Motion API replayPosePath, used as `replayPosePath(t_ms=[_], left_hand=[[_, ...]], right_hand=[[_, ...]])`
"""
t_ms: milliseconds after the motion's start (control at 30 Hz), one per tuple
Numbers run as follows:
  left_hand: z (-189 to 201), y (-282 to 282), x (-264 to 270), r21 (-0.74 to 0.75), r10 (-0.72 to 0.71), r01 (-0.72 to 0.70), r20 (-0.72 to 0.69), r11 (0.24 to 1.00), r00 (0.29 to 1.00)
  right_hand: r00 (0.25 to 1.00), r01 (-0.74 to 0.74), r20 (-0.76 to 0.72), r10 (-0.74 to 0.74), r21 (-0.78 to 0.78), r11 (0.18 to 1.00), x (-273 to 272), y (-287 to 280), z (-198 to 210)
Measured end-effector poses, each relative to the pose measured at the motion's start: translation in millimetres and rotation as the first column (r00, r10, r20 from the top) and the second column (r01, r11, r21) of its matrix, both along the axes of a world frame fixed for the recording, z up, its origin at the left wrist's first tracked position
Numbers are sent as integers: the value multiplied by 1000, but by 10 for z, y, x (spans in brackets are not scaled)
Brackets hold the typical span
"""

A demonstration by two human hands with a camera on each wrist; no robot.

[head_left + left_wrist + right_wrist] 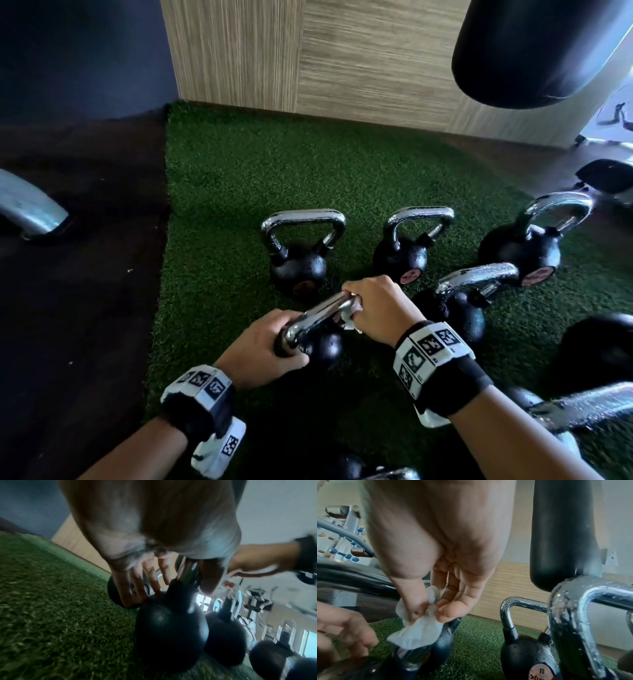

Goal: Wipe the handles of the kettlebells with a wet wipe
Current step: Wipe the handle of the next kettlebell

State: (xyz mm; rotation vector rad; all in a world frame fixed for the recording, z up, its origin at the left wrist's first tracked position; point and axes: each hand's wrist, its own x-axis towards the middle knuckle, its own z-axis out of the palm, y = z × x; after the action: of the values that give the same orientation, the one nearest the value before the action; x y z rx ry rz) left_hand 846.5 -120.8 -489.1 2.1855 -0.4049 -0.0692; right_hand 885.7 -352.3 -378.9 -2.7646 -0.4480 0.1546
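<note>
A small black kettlebell (323, 347) with a chrome handle (318, 317) stands tilted on the green turf (222, 205). My left hand (260, 346) grips the near corner of that handle, fingers (137, 582) on one side of the chrome post (187, 572) and the thumb on the other. My right hand (375, 308) pinches a crumpled white wet wipe (352, 315) and holds it on the far end of the handle. In the right wrist view the wipe (418, 632) hangs between thumb and fingertips (452, 609), draped over the chrome bar.
Several more kettlebells with wet chrome handles stand around: one behind (298, 260), one to its right (404, 257), a larger one (520, 250) and a close one (462, 308). A black punching bag (534, 51) hangs at upper right. Dark rubber floor (75, 274) lies left.
</note>
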Motion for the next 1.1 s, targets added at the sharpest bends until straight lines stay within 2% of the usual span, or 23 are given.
replayPosePath(t_ms=[167,367,467,533,567,633,700,767,967,1100], left_hand=[[67,80,104,-100,-41,24,-167,995,985],[20,78,64,-70,21,-36,-205,997,979],[42,204,101,30,-67,76,-229,997,971],[8,346,210,29,-122,133,-244,991,962],[-24,414,287,12,-89,95,-250,995,964],[-68,518,465,-36,69,-80,-243,996,968],[-98,564,667,-83,212,-237,-234,968,949],[-104,541,886,-115,299,-330,-222,937,928],[-136,383,1521,-208,372,-406,-184,890,910],[-169,289,1735,-237,361,-403,-204,884,910]], right_hand=[[998,53,-25,-54,-44,998,-164,-96,19],[997,14,-80,-18,-55,998,-143,-118,61],[988,-48,-148,45,-14,999,-24,-261,217],[988,-47,-147,54,54,997,82,-337,382],[990,-42,-127,54,92,995,141,-343,474],[998,-29,-57,39,182,983,294,-301,617],[1000,-5,-20,11,288,958,474,-183,712],[1000,24,-19,-18,371,928,664,-39,757],[982,-21,188,-33,281,959,1219,309,715],[990,-56,139,24,228,972,1370,485,652]])
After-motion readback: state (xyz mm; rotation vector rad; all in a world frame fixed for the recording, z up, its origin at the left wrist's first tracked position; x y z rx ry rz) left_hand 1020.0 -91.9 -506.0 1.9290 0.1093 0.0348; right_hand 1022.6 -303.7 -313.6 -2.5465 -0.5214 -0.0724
